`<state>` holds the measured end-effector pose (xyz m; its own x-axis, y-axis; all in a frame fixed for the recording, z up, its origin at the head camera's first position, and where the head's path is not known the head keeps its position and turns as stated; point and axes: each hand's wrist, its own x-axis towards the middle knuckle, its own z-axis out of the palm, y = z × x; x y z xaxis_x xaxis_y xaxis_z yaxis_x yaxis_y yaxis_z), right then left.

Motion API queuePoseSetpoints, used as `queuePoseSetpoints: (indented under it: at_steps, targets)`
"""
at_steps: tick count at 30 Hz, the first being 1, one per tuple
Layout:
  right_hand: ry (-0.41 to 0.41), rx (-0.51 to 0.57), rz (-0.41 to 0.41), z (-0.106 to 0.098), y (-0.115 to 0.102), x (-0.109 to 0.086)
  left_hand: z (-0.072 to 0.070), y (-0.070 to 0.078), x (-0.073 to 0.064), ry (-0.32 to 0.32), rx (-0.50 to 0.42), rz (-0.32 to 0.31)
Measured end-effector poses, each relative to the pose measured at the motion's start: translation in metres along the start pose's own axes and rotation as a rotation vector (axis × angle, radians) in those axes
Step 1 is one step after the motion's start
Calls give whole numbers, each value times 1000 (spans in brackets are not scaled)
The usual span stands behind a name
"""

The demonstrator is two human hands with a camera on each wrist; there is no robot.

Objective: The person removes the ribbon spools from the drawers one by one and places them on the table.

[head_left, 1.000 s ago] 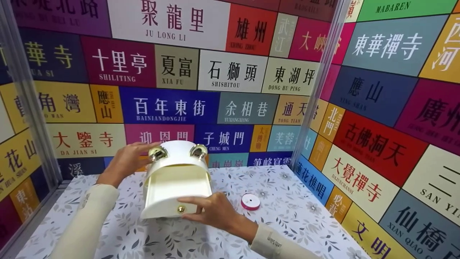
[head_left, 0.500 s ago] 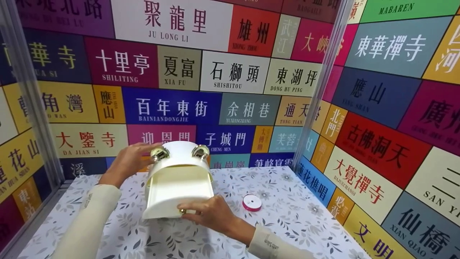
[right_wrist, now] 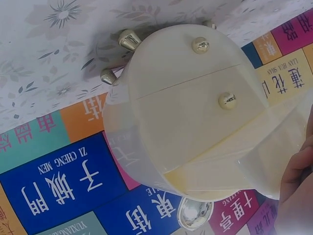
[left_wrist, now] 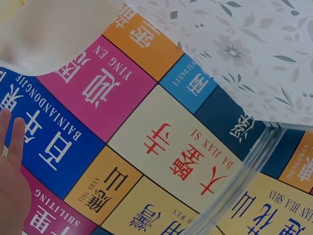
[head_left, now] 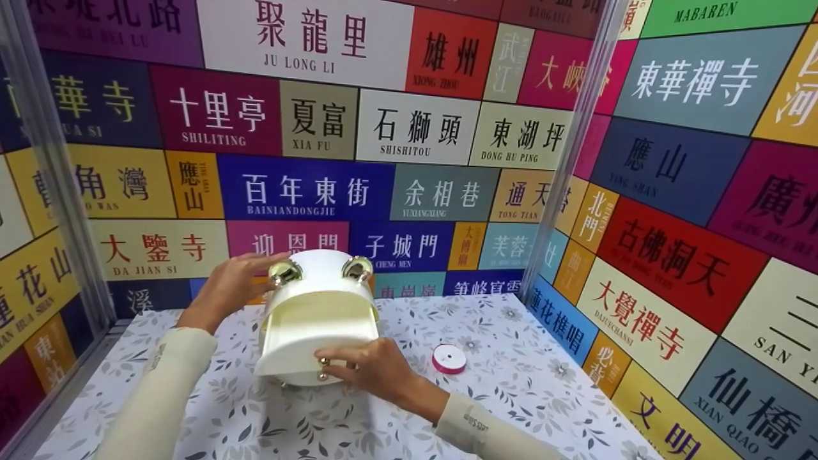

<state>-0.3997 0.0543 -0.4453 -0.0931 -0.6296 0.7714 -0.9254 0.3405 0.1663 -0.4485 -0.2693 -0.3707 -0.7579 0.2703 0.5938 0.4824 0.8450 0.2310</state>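
- Box of glossy white material, apparently plastic, round-shouldered with two mirrored ball eyes (head_left: 285,271), stands on the white tabletop with grey leaf print (head_left: 409,421); box body (head_left: 323,268) is centred between the hands.
- Change noted: the white arch-fronted top drawer (head_left: 284,359) sits slightly further in than half a second ago. A lower gold knob (head_left: 323,377) and the box's underside feet now show beneath it.
- Meaning, as judged: inward travel of the drawer is under way and incomplete; a gap remains behind the front.
- Right hand (head_left: 380,370): thumb and index finger pinch the small round gold upper knob (head_left: 324,361) on that drawer.
- Left hand (head_left: 230,284): fingers extended against the upper left of the box, apparently steadying it; fingertips hidden behind an eye.
- Contents: the top drawer shows its pale inner floor; the strip behind its front is hidden.
- Below it, the right wrist view shows two cream knobbed fronts (right_wrist: 188,107), meeting at a thin seam. Both look shut; contents cannot be told.
- Outward: white disc with pink edge (head_left: 449,359), lying flat, beyond the right hand and apart from the box.
- Surround: multicoloured lettered wall panels (head_left: 307,188).
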Motion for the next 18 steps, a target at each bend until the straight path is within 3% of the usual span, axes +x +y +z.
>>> queuePoseSetpoints:
  at_steps: [18]
  targets:
    - [13,79,113,15,23,7,2,-1,-1,0,-20,-22]
